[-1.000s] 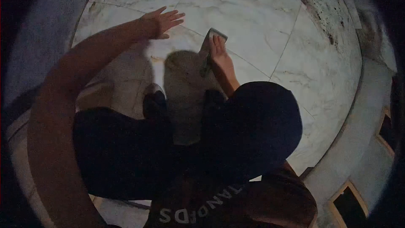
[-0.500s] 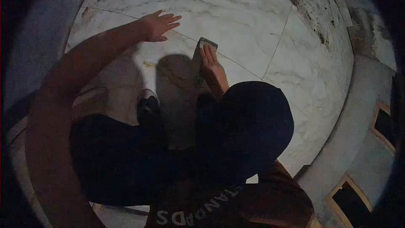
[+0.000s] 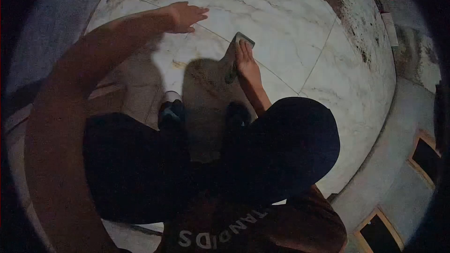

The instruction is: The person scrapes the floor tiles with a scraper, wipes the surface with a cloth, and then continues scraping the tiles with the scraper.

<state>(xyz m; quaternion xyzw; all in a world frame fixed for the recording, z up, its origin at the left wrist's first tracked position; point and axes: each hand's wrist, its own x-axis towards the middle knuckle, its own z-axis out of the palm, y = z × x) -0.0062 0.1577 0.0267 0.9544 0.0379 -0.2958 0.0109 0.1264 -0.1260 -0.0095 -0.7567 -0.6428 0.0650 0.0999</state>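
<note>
My right hand presses a flat rectangular block with dark edges against the marble-look floor tile. The fingers lie along the block's upper face and cover much of it, so its exact kind is hard to make out. The block rests across a dark joint line between tiles. To its left, my left hand is held out with nothing in it, fingers stretched, over or on the tile near the same line. Dim light hides whether it touches.
My shoes stand on the tile between my bent knees. A rough, dirt-specked strip edges the tiles at the upper right. Beyond the tile edge, two wood-framed dark openings show at the lower right.
My right hand and the block have slid a little farther from me over the tile. The left hand has also shifted farther away. The whole view has moved slightly.
</note>
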